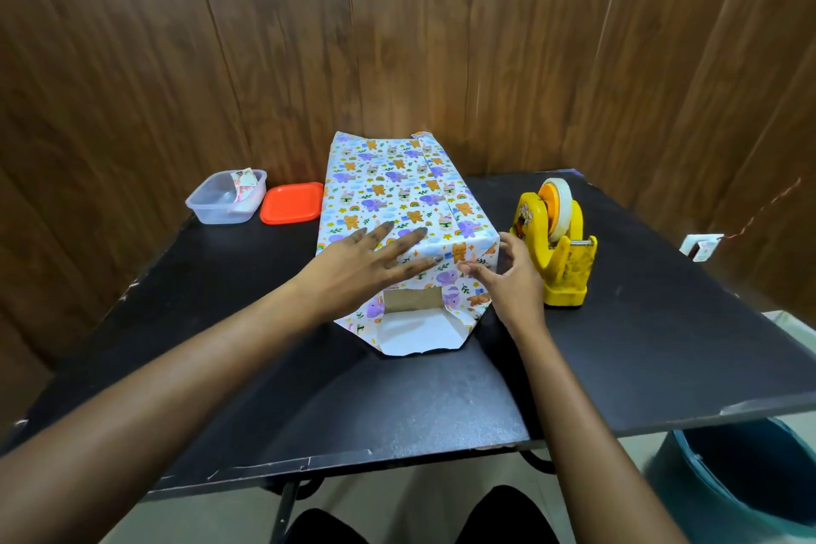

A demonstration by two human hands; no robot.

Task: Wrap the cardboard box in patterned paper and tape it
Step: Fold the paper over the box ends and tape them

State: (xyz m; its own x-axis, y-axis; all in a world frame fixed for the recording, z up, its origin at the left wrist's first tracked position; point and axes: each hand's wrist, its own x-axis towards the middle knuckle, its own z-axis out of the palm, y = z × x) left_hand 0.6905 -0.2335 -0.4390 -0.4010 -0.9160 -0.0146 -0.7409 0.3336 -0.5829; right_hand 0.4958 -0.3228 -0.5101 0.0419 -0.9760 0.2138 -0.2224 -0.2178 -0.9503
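Where the cardboard box (413,300) lies: mid-table, long axis running away from the person; patterned paper (388,190) covers top & sides, near end partly bare (a white flap lies flat in front).
L hand (371,261): fingers straight, spread, flat on box top by near edge.
R hand (508,274): fingers curled, pinching paper fold at box's near-right corner.
Right of box: yellow tape dispenser (556,252), just beside R hand.
Left of box: orange lid (291,202), then clear tub (221,203).
Under box: black table (662,322).
Behind box: wood-panel wall (265,35).
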